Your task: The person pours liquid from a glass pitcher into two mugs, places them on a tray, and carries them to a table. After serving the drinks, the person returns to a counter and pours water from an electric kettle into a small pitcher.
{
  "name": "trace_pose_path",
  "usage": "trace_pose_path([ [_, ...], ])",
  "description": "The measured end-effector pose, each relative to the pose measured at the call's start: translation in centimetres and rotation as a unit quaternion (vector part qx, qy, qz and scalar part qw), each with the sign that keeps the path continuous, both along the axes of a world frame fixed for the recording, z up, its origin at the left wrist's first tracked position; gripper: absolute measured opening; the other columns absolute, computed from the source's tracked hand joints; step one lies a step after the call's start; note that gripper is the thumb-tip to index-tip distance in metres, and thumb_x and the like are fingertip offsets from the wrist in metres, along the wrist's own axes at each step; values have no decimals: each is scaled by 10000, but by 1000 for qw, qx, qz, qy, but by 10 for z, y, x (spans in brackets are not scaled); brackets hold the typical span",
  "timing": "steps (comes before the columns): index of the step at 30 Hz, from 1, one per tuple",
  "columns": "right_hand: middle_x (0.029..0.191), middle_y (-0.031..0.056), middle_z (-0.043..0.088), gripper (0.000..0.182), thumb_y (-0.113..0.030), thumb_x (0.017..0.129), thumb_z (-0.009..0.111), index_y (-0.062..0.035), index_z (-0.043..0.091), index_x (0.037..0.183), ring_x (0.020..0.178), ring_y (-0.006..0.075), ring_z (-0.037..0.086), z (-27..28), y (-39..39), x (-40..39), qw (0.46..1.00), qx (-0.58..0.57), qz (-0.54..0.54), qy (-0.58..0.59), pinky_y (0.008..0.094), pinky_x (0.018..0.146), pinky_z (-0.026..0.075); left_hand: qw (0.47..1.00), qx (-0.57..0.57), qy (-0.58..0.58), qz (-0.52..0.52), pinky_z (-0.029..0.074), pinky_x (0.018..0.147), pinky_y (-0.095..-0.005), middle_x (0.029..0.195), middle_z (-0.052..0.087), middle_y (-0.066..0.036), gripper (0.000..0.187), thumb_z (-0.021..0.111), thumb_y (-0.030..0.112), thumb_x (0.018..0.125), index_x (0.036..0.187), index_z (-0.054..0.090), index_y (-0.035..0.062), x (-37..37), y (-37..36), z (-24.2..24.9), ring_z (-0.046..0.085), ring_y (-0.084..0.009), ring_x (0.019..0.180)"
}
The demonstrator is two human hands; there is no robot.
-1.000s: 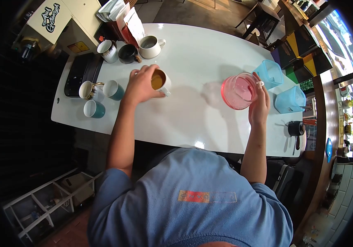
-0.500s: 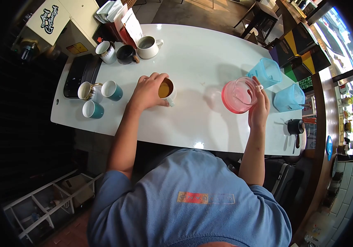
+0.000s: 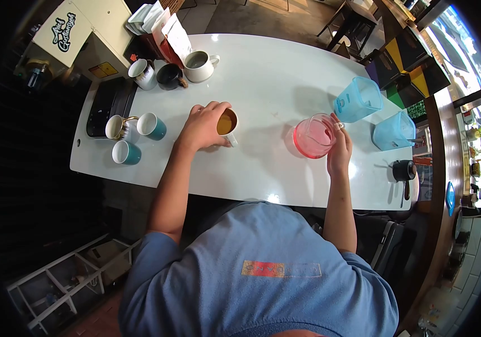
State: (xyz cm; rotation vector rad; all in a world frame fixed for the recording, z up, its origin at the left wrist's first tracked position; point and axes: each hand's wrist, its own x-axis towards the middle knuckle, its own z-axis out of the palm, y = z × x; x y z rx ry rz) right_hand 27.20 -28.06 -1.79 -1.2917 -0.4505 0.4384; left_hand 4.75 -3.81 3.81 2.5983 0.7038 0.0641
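Note:
My left hand is wrapped round a light-coloured mug from its left side. Brown liquid fills part of the mug, and its handle points toward me. On the right, my right hand grips the handle of a clear glass jug with pink-red liquid low inside. The jug stands close over the white table, its base tinted red. Beyond that hand are two translucent blue plastic containers, one farther back and one to the right.
At the left stand two teal-and-white cups and a patterned cup, beside a black flat device. Behind them are a black cup, a white mug and upright bags. A small black pot sits near the right edge.
My right hand has moved left and slightly down with the glass jug, nearer to the mug. My left hand stays on the mug almost unmoved.

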Motion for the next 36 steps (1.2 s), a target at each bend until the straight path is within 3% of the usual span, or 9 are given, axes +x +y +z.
trace_pose_path([
  [6,1376,153,444,413,-230,934,486,87,543,1193,1188,200,470,-15,4,0,1000,3,-12,-5,333,990,351,999,-44,-1,-2,370,982,-375,1221,530,-54,869,860,171,481,1251,457,150,0,3,-4,485,-323,1116],
  [12,1365,175,447,429,-214,935,475,100,508,1225,1192,207,470,-23,9,1,1000,9,-16,3,331,1007,337,998,-54,18,36,331,1042,-434,1396,333,-69,1089,880,236,477,1401,303,212,-8,0,-4,372,-359,1232],
  [20,1380,195,414,478,-206,934,468,115,432,1287,1224,227,442,-26,13,-6,999,19,-18,34,333,1025,331,976,-34,-213,36,290,1048,-481,1407,237,-216,1276,881,468,442,1453,167,156,-35,-21,-42,265,-384,1310],
  [22,1383,195,410,482,-211,936,469,115,431,1288,1229,229,437,-27,12,-7,999,17,-15,31,334,1025,334,970,20,-236,57,297,1023,-479,1383,236,-204,1211,868,476,482,1420,200,103,-36,-33,-52,291,-384,1268],
  [24,1385,196,406,485,-216,937,470,115,430,1289,1234,232,431,-27,12,-7,999,17,-12,28,335,1025,337,920,97,-363,108,413,876,-401,1175,445,-157,851,842,413,609,1246,401,60,-36,-41,-61,470,-287,1048],
  [25,1387,175,398,467,-206,951,446,110,416,1294,1217,225,448,-26,12,-7,1000,9,-10,24,337,1019,358,920,98,-363,109,413,876,-401,1175,445,-157,851,842,413,609,1246,401,60,-38,-45,-64,470,-287,1048],
  [27,1388,153,390,449,-195,965,423,105,402,1298,1201,219,466,-29,11,-5,1000,0,-6,21,339,1012,379,926,-120,-297,200,447,649,-297,817,527,-57,458,781,323,733,966,507,38,-43,-50,-70,501,-156,716],
  [30,1349,149,426,463,-207,967,430,98,387,1313,1188,212,472,-39,11,0,1000,6,-11,14,337,1003,390,909,-216,-305,182,398,514,-234,613,478,10,331,744,274,778,813,519,33,-37,-55,-80,436,-81,545],
  [36,1418,172,376,487,-231,951,454,121,423,1287,1255,232,415,-41,10,1,1000,6,-20,21,353,1059,298,860,-362,-313,176,413,543,-220,675,602,-20,324,655,262,865,1054,593,6,-39,-56,-93,538,-70,619],
])
